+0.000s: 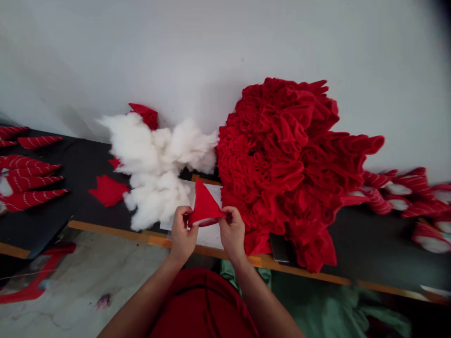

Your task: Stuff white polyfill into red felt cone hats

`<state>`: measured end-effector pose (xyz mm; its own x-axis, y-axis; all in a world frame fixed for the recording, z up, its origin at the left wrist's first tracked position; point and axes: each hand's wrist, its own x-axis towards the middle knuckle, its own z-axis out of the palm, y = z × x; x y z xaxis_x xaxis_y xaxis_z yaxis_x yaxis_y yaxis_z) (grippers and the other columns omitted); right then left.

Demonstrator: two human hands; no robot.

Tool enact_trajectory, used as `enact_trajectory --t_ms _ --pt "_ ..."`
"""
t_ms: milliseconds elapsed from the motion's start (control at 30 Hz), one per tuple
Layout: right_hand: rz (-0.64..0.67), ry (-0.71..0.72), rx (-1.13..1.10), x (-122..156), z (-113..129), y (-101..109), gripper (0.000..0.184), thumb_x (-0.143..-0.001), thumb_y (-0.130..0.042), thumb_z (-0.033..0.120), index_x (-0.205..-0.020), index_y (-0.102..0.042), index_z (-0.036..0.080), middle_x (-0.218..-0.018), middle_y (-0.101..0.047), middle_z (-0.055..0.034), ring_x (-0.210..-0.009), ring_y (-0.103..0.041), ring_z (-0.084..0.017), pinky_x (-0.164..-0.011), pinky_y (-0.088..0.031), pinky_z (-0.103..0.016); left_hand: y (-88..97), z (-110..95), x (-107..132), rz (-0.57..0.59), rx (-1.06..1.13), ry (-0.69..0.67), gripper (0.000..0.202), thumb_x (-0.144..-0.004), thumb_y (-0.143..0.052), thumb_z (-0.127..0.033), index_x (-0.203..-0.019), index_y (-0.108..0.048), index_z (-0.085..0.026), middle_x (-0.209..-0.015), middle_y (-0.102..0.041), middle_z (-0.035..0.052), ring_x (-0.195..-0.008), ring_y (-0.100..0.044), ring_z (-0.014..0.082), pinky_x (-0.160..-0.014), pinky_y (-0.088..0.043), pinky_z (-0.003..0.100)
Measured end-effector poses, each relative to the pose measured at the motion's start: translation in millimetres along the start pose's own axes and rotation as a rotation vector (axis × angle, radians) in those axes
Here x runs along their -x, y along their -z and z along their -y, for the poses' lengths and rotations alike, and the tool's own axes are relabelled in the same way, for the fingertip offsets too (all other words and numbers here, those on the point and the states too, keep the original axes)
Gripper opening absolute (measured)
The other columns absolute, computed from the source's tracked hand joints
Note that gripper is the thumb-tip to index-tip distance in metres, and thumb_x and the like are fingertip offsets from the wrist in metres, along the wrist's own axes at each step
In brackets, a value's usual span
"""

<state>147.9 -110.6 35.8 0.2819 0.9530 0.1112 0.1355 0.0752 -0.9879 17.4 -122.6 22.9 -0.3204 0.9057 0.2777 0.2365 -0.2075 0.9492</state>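
— Red felt cone (205, 204), just one, up over a white sheet (211, 239). What have I got on it?
— Two hands: left hand (183, 234) and right hand (232, 232), both clenched on its lower edge.
— Around them?
— One cotton heap (155, 173) to the left, one huge red pile (285, 164) to the right, two flat red scraps (107, 190) on the black table (84, 164).

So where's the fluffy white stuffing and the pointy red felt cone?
Fluffy white stuffing (155, 157): head view, middle of the pile.
Pointy red felt cone (205, 204): head view, middle of its red side.
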Motion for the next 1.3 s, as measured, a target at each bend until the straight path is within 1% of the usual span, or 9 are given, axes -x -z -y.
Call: enact_trajectory --t_ms 133,400,567,667,733,867,1033,1167,1300 --pt "-0.012 -0.035 -0.003 1.0 -5.8 -2.8 0.011 -0.07 -0.051 0.018 -0.081 -0.052 0.02 -0.074 -0.053 0.0015 -0.066 -0.051 -0.013 -0.062 -0.043 -0.025 1.8 -6.7 -4.7 0.019 0.048 0.038 0.03 -0.066 -0.052 -0.007 -0.092 -0.048 -0.02 -0.089 -0.05 0.0015 -0.079 -0.053 0.014 -0.068 -0.044 0.025" --pt "0.139 0.18 0.116 9.6 -0.1 -2.6 0.012 -0.072 -0.056 0.017 -0.077 -0.047 0.021 -0.078 -0.046 0.0013 -0.07 -0.048 -0.013 -0.061 -0.043 -0.025 -2.3 -17.9 -5.7 0.053 0.131 0.085 0.02 -0.071 -0.051 -0.011 -0.088 -0.048 -0.02 -0.084 -0.048 0.0001 -0.072 -0.049 0.0123 -0.064 -0.043 0.023" --pt "0.043 0.223 0.245 2.2 10.9 1.1 0.033 -0.07 -0.063 0.023 -0.101 -0.051 0.021 -0.091 -0.052 -0.0045 -0.083 -0.054 -0.018 -0.07 -0.048 -0.031 -4.4 -14.4 -10.2 0.134 0.039 -0.065 0.019 -0.07 -0.048 -0.005 -0.082 -0.049 -0.02 -0.082 -0.051 0.0004 -0.075 -0.05 0.0136 -0.066 -0.043 0.025" --pt "0.033 0.34 0.349 -7.5 15.4 1.6 0.023 -0.071 -0.053 0.014 -0.093 -0.057 0.021 -0.087 -0.056 -0.0048 -0.083 -0.055 -0.019 -0.074 -0.047 -0.032 -5.8 -14.7 -12.8 0.178 -0.026 -0.176 0.018 -0.069 -0.051 -0.004 -0.077 -0.048 -0.02 -0.083 -0.053 0.001 -0.077 -0.051 0.0142 -0.068 -0.042 0.026" --pt "0.011 0.347 0.36 -13.2 15.5 2.7 0.022 -0.069 -0.046 0.009 -0.084 -0.058 0.021 -0.081 -0.058 -0.0033 -0.078 -0.056 -0.018 -0.072 -0.047 -0.031 -6.5 -14.3 -14.8 0.141 -0.062 -0.187 0.02 -0.067 -0.05 -0.002 -0.075 -0.048 -0.02 -0.082 -0.053 0.0008 -0.075 -0.051 0.0137 -0.067 -0.042 0.025" --pt "-0.064 0.245 0.345 -17.6 11.2 5.6 0.026 -0.061 -0.045 0.008 -0.081 -0.057 0.021 -0.077 -0.06 -0.002 -0.073 -0.056 -0.018 -0.069 -0.046 -0.03 -8.0 -12.8 -17.3 0.046 -0.06 -0.117 0.02 -0.067 -0.05 -0.002 -0.076 -0.047 -0.02 -0.083 -0.05 0.0013 -0.075 -0.05 0.0138 -0.065 -0.042 0.025" --pt "-0.079 0.207 0.29 -14.5 7.4 3.6 0.026 -0.061 -0.047 0.01 -0.082 -0.056 0.021 -0.076 -0.058 -0.0006 -0.069 -0.054 -0.016 -0.063 -0.045 -0.027 -13.5 -17.6 -14.9 0.146 0.133 0.068 0.034 -0.07 -0.057 -0.013 -0.102 -0.047 -0.021 -0.098 -0.049 0.0043 -0.089 -0.053 0.0163 -0.077 -0.045 0.028" --pt "-0.007 0.267 0.281 -12.1 9.5 1.3 0.025 -0.064 -0.047 0.008 -0.084 -0.055 0.021 -0.079 -0.056 -0.0017 -0.07 -0.054 -0.016 -0.063 -0.045 -0.027 -17.1 -19.8 -19.3 0.088 0.09 0.194 0.022 -0.068 -0.052 -0.009 -0.087 -0.05 -0.02 -0.082 -0.052 -0.0001 -0.074 -0.052 0.0132 -0.069 -0.044 0.025" --pt "-0.014 0.373 0.371 -13.4 13.2 1.3 0.035 -0.065 -0.058 0.015 -0.1 -0.056 0.02 -0.094 -0.053 -0.0071 -0.089 -0.054 -0.022 -0.076 -0.048 -0.034 -19.3 -19.2 -24.8 0.125 0.039 0.13 0.015 -0.069 -0.051 -0.01 -0.08 -0.05 -0.02 -0.076 -0.052 -0.0012 -0.069 -0.051 0.0124 -0.063 -0.042 0.024"
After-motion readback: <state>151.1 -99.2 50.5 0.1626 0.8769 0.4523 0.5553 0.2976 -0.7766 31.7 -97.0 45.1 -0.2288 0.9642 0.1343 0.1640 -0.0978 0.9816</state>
